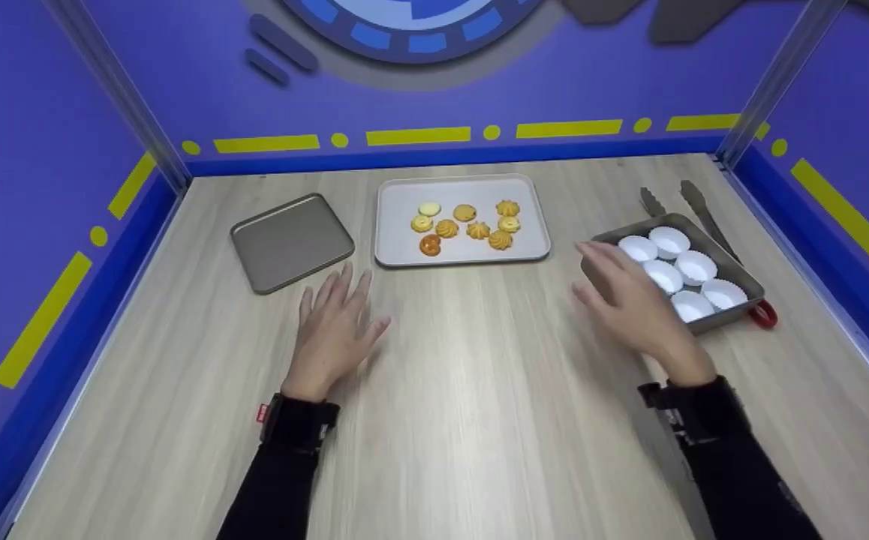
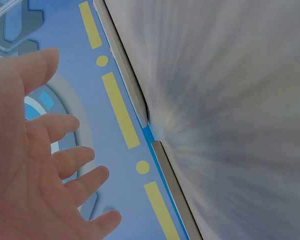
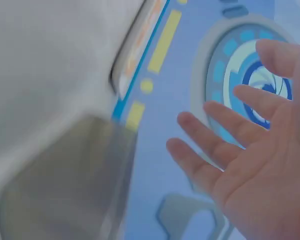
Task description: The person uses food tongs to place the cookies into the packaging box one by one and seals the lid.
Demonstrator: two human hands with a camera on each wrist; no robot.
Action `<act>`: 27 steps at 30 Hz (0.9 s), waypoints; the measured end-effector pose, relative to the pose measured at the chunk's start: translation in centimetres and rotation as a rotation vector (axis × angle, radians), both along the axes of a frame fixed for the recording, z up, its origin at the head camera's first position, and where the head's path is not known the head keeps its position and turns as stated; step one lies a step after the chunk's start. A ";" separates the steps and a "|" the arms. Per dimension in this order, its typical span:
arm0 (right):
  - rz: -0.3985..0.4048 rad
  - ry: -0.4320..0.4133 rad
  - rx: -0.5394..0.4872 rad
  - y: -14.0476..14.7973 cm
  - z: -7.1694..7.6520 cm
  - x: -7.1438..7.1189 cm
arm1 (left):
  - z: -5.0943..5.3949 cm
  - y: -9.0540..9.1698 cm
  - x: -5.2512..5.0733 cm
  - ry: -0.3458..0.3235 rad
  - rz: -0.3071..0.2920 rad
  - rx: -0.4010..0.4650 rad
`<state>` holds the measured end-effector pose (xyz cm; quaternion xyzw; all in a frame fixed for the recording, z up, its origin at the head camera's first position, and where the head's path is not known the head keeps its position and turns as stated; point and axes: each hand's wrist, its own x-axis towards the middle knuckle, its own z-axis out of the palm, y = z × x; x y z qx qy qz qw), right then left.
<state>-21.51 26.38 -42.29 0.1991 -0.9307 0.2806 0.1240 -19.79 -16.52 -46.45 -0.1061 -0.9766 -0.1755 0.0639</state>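
Note:
My left hand (image 1: 332, 330) holds nothing, fingers spread, just in front of a brown rectangular tray (image 1: 292, 244). Its spread fingers also show in the left wrist view. At the right, my right hand (image 1: 633, 304) is slightly blurred and covers the left side of a square brown pan (image 1: 731, 322) in the head view; whether it touches the pan I cannot tell. In the right wrist view its fingers (image 3: 222, 150) are extended with nothing between them. Several white paper cups (image 1: 696, 268) sit in the pan. A pale tray (image 1: 397, 251) at the back centre bears several cookies (image 1: 477, 231).
Behind the pan lie tongs (image 1: 707, 217) with dark tips, their handle partly hidden by it. A red loop (image 1: 764, 315) sticks out at the pan's right corner. Blue-purple panels (image 1: 434, 105) wall in the wooden table (image 1: 464, 420) at the back and both sides.

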 end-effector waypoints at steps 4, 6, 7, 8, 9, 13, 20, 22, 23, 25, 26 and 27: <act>-0.055 0.056 -0.005 4.4 1.9 -1.3 | 0.1 0.3 0.0 0.004 -0.006 0.010; -0.110 0.031 -0.002 6.8 2.6 -2.1 | 0.1 0.3 0.0 0.001 -0.004 -0.001; -0.145 0.012 0.004 8.0 2.7 -2.5 | 0.1 0.3 0.0 -0.001 -0.002 -0.007; -0.180 -0.004 0.003 9.2 2.8 -2.8 | 0.1 0.3 0.0 -0.003 -0.001 -0.011; -0.221 -0.022 0.011 10.4 2.8 -3.2 | 0.1 0.4 0.0 -0.005 0.000 -0.013; -0.347 -0.096 0.053 14.8 2.0 -4.3 | 0.1 0.5 -0.1 -0.002 -0.006 -0.008; -0.356 -0.289 0.129 19.3 0.4 -5.0 | 0.1 0.4 -0.1 -0.009 -0.002 -0.014; -0.337 -0.298 0.131 19.7 -0.1 -5.2 | 0.1 0.4 -0.1 -0.011 -0.002 -0.010; -0.327 -0.293 0.133 19.8 -0.3 -5.3 | 0.1 0.3 -0.1 -0.014 -0.001 -0.009; -0.302 -0.258 0.135 19.9 -0.8 -5.4 | 0.1 0.3 -0.1 -0.015 -0.003 -0.004; -0.289 -0.234 0.138 19.9 -1.0 -5.4 | 0.1 0.2 -0.1 -0.014 -0.003 0.001; -0.277 -0.213 0.140 19.9 -1.2 -5.4 | 0.1 0.2 -0.1 -0.014 -0.002 0.001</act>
